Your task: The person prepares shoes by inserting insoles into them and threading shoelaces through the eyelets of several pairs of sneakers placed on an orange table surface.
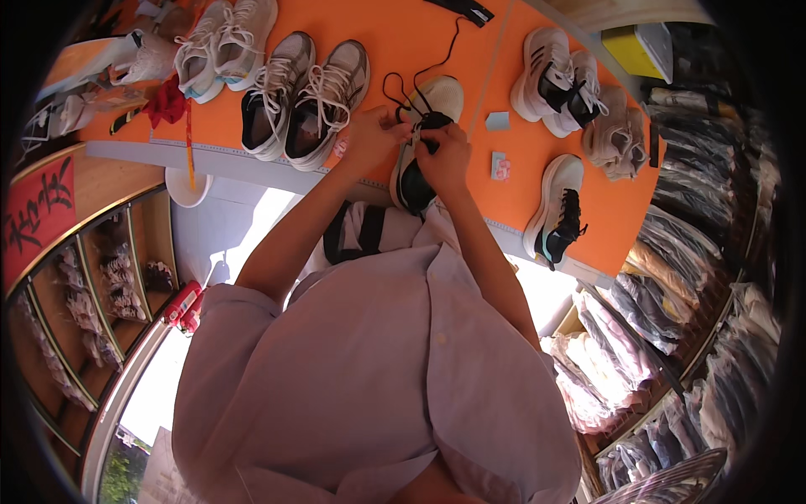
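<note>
A cream and black sneaker [448, 91] lies at the table's front edge, its toe pointing away from me. My left hand [376, 135] is at the left side of its lacing, thumb and fingertips pinched on the black shoelace [454, 47]. One loop of that lace stands up beyond my fingers, and a loose end trails towards the back. My right hand [446, 157] grips the sneaker by its eyelet edge and tongue; the fingers hide the exact hold. A similar sneaker [557, 211], laced in black, rests on its own to the right.
Grey-white sneakers [330, 82] and pale sneakers [245, 38] line the orange table [409, 25] on the left. White sneakers with black stripes [544, 72] and beige shoes [614, 135] stand right. Plastic-wrapped garments [686, 246] hang beyond. A white bin [187, 189] is below the table's left edge.
</note>
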